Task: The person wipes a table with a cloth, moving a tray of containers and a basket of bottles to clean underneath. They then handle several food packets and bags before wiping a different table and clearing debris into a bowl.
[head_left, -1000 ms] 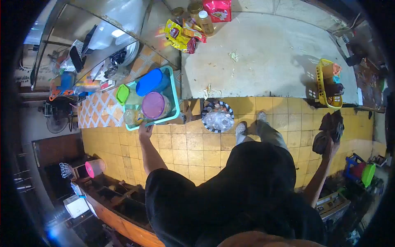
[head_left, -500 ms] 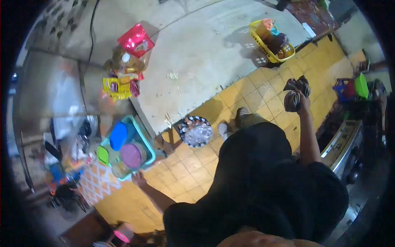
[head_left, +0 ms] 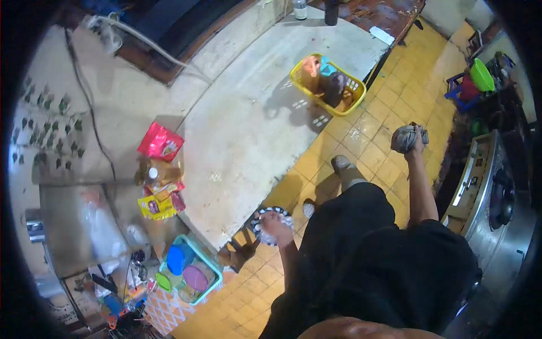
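My right hand (head_left: 416, 146) is closed around a dark, bunched-up plastic bag (head_left: 402, 139), held out over the yellow tiles on the right. On the other side, my left hand (head_left: 275, 228) overlaps a round thing with a black-and-white patterned rim (head_left: 285, 217), low beside the counter edge. Motion smears the fingers of that hand. On the pale counter (head_left: 226, 158) stands a yellow plastic basket (head_left: 361, 101) holding a dark bag and orange and blue items.
A turquoise tub (head_left: 213, 265) with lidded containers stands at lower left. Several packets, among them a pink one (head_left: 162, 141), lie by the wall. A stove (head_left: 474, 181) lines the right side, with a green basin (head_left: 481, 75) farther back.
My view has turned and moved along the counter. My left hand has swung from beside the turquoise tub to over the round patterned thing. My right hand still holds the dark bag.
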A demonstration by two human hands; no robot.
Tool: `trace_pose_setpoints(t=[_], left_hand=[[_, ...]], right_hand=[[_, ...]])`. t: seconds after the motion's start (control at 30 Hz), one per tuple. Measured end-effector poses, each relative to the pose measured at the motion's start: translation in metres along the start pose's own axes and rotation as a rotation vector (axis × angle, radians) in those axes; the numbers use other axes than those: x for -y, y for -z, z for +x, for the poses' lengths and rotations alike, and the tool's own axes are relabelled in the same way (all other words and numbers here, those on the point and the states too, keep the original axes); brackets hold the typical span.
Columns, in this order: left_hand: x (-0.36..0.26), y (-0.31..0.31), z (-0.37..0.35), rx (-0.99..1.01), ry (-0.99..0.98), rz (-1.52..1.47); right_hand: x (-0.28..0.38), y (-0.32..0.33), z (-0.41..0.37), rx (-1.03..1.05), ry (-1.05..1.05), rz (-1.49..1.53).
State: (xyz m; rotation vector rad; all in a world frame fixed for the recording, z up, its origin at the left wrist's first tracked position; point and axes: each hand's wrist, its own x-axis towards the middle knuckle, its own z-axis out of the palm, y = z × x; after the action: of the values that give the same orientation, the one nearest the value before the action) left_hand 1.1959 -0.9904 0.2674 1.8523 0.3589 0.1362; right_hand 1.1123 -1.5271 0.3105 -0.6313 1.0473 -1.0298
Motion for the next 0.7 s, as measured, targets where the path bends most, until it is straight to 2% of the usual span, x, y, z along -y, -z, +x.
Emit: trace_pose_setpoints(t=[0.03,0.07,0.1,0.13,0.17,0.2,0.23,0.27,0.3,0.37,0.4,0.43,0.47,0.5,0.53,0.57,0.6,0.63,0.7], left_hand=[[-0.02,-0.04,0.005,0.031,0.629,-0.77],[-0.042,-0.071,0.009,0.035,0.633,-0.769],[-0.066,-0.101,0.012,0.336,0.62,-0.737],[-0.086,-0.13,0.013,0.631,0.596,-0.695],[-0.102,-0.158,0.013,0.628,0.595,-0.699],[-0.117,-0.186,0.012,0.709,0.6,-0.662],[-0.133,-0.21,0.014,0.783,0.605,-0.617],[-0.148,-0.235,0.011,0.725,0.678,-0.593],[-0.151,-0.257,0.008,0.707,0.686,-0.591],[-0.143,-0.286,0.01,0.778,0.936,-0.538],[-0.144,-0.303,0.004,0.774,0.929,-0.601],[-0.142,-0.315,0.002,0.76,0.938,-0.599],[-0.14,-0.323,-0.005,0.697,0.983,-0.598],[-0.133,-0.331,-0.013,0.632,1.025,-0.603],[-0.102,-0.337,-0.02,0.633,1.131,-0.702],[-0.121,-0.346,-0.024,0.612,1.133,-0.705],[-0.165,-0.355,-0.026,0.576,1.018,-0.738],[-0.19,-0.361,-0.029,0.537,0.903,-0.765],[-0.186,-0.366,-0.038,0.497,0.859,-0.778]], right_hand=[[0.004,-0.009,0.023,0.09,0.095,-0.02],[0.016,-0.033,0.032,0.117,0.06,-0.042],[0.019,-0.049,0.058,0.117,0.063,-0.041],[0.021,-0.07,0.09,0.212,0.126,-0.12],[0.023,-0.091,0.124,0.31,0.188,-0.199],[0.025,-0.118,0.151,0.316,0.184,-0.203],[0.022,-0.147,0.176,0.356,0.35,-0.315],[0.023,-0.179,0.198,0.394,0.518,-0.426],[0.03,-0.209,0.213,0.404,0.504,-0.434],[0.044,-0.259,0.236,0.449,0.652,-0.813],[0.047,-0.285,0.262,0.451,0.649,-0.804],[0.048,-0.306,0.284,0.521,0.619,-0.979],[0.046,-0.318,0.302,0.597,0.579,-1.164],[0.044,-0.33,0.314,0.617,0.566,-1.18],[0.038,-0.343,0.322,0.619,0.628,-1.308],[0.031,-0.357,0.329,0.619,0.695,-1.426],[0.005,-0.353,0.352,0.641,0.87,-1.386],[-0.001,-0.357,0.342,0.664,0.86,-1.384],[-0.008,-0.36,0.299,0.534,0.988,-1.933]])
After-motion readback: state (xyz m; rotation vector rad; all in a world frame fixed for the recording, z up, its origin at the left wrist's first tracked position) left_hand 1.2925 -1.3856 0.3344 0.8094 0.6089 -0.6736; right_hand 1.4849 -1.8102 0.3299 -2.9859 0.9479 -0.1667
